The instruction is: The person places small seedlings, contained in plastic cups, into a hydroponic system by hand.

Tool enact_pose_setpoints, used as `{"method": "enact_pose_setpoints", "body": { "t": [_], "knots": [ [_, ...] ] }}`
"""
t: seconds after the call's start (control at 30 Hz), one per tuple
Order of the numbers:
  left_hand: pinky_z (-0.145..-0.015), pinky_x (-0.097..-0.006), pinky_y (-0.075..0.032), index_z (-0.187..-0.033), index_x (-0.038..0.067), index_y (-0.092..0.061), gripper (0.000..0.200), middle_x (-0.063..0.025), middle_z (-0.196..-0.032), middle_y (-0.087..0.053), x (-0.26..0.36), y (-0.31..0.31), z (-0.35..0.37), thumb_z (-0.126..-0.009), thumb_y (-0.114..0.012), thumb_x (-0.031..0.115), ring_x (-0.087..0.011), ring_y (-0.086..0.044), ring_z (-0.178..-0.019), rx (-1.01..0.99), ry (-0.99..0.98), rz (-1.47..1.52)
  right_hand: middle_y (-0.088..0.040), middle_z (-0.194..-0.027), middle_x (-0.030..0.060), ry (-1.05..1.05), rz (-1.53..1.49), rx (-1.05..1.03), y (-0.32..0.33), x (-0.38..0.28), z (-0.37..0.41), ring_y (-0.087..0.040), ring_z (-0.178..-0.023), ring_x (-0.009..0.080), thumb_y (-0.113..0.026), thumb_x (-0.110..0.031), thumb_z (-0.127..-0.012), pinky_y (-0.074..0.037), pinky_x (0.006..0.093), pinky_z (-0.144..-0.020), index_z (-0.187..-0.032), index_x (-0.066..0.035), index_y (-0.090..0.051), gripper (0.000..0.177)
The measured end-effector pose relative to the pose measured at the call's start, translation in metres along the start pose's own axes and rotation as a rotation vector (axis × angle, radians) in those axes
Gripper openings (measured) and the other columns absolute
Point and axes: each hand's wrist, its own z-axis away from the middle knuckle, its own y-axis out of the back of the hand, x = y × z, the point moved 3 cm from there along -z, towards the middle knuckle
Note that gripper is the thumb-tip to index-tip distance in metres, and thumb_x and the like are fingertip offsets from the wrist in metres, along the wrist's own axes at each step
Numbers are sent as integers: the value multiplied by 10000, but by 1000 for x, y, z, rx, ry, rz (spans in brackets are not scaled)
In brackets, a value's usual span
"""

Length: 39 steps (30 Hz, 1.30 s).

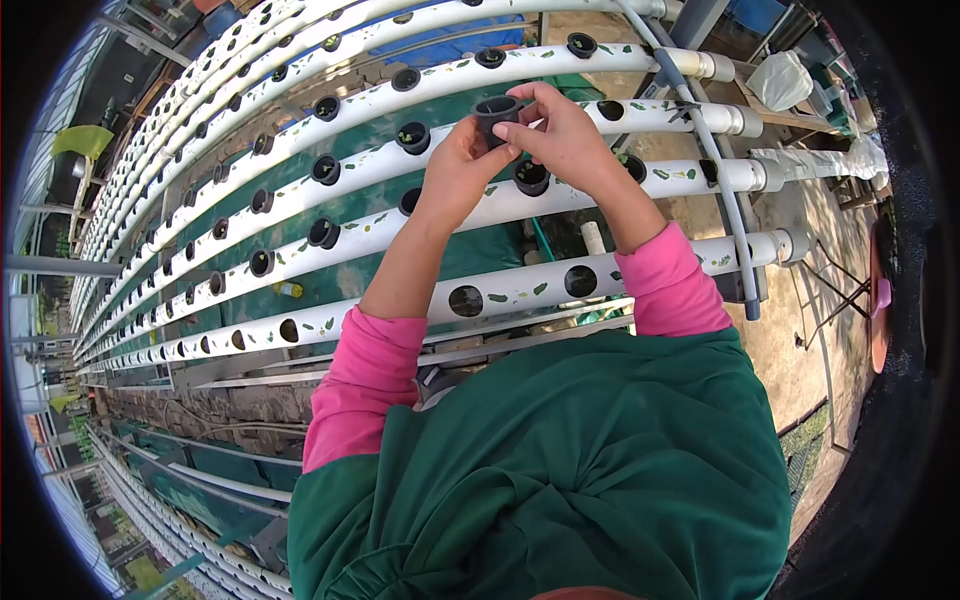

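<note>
Both my hands are closed around a small black net pot point(490, 122), raised above the white pipes. My left hand point(462, 168) grips its left side and bottom. From the right, my right hand point(562, 138) holds it with the thumb across its front and the fingers near the rim. What is inside the pot cannot be made out. Just below my hands, another black pot with a seedling point(531, 177) sits in a hole of a white pipe point(590, 190). To the left, a potted seedling point(412, 137) stands in the pipe behind.
Several white pipes run in parallel rows, many holes holding black pots. The nearest pipe point(520, 290) has open holes. A grey crossbar pipe point(715, 150) crosses over their right ends. A white plastic bag point(781, 80) lies on a wooden bench at the upper right.
</note>
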Motion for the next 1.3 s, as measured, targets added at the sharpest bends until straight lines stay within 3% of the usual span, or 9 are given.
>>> {"method": "enact_pose_setpoints", "body": {
  "t": [0.07, 0.17, 0.27, 0.63, 0.77, 0.93, 1.07, 1.23, 1.3],
  "knots": [
    [-830, -272, -459, -1166, 25, -559, 356, -45, -1038, -629, -4, 18, 5, -864, -690, 160, -117, -589, -917, 43, 67, 142, -648, -901, 108, 12, 23, 9, -14, -8, 1, -609, -766, 179, -735, -277, -806, -488, 302, -687, -1228, 0, -537, 542],
    [-847, -285, -469, -1120, 38, -565, 275, -41, -1005, -623, 5, 45, 19, -905, -658, 183, -114, -582, -900, 121, 162, 396, -632, -898, 38, 53, -69, 91, -31, -9, 4, -564, -731, 78, -677, -170, -872, -471, 231, -617, -1199, -14, -569, 378],
    [-899, -321, -478, -1067, 53, -557, 210, -57, -1010, -626, 7, 78, 28, -918, -642, 175, -154, -599, -937, 201, 180, 494, -659, -844, 9, 22, -93, 73, -57, -5, 17, -553, -734, 65, -650, -118, -881, -464, 231, -658, -1011, -24, -676, 163],
    [-850, -311, -501, -1019, 64, -550, 160, -60, -984, -617, 24, 135, 66, -914, -637, 148, -156, -599, -921, 215, 172, 530, -660, -789, 102, 165, 12, 305, -163, -56, 29, -622, -660, 218, -720, -114, -785, -495, 340, -612, -896, -23, -608, 182],
    [-858, -311, -503, -1021, 54, -534, 175, -69, -982, -612, 23, 149, 73, -917, -637, 149, -156, -595, -915, 236, 144, 537, -646, -752, 92, 241, -52, 329, -183, -50, 22, -608, -635, 191, -708, -106, -793, -484, 319, -598, -881, -32, -608, 153],
    [-867, -305, -513, -1041, 28, -516, 218, -81, -1002, -597, 20, 163, 79, -915, -645, 152, -149, -591, -908, 252, 167, 518, -613, -685, 15, 57, -330, 239, -202, -41, 14, -555, -617, 74, -672, -66, -815, -449, 247, -578, -837, -35, -610, 72],
    [-857, -284, -509, -1052, 48, -534, 210, -70, -986, -624, 20, 170, 84, -919, -642, 169, -143, -608, -907, 262, 162, 517, -619, -697, 1, 90, -405, 297, -211, -50, 18, -553, -625, 65, -676, -54, -813, -453, 244, -581, -832, -34, -612, 70],
    [-868, -293, -511, -1067, 38, -521, 223, -74, -991, -622, 16, 178, 84, -922, -635, 163, -144, -609, -919, 267, 176, 535, -611, -691, 8, 450, -21, 447, -214, -65, 24, -550, -610, 73, -677, -39, -807, -458, 242, -582, -830, -32, -614, 68],
    [-879, -300, -510, -1079, 43, -520, 224, -74, -1005, -620, 16, 179, 84, -923, -632, 159, -147, -608, -934, 258, 176, 528, -610, -693, 11, 483, 18, 466, -215, -65, 23, -547, -611, 71, -680, -34, -802, -455, 239, -578, -831, -32, -617, 69]
  ]
}}
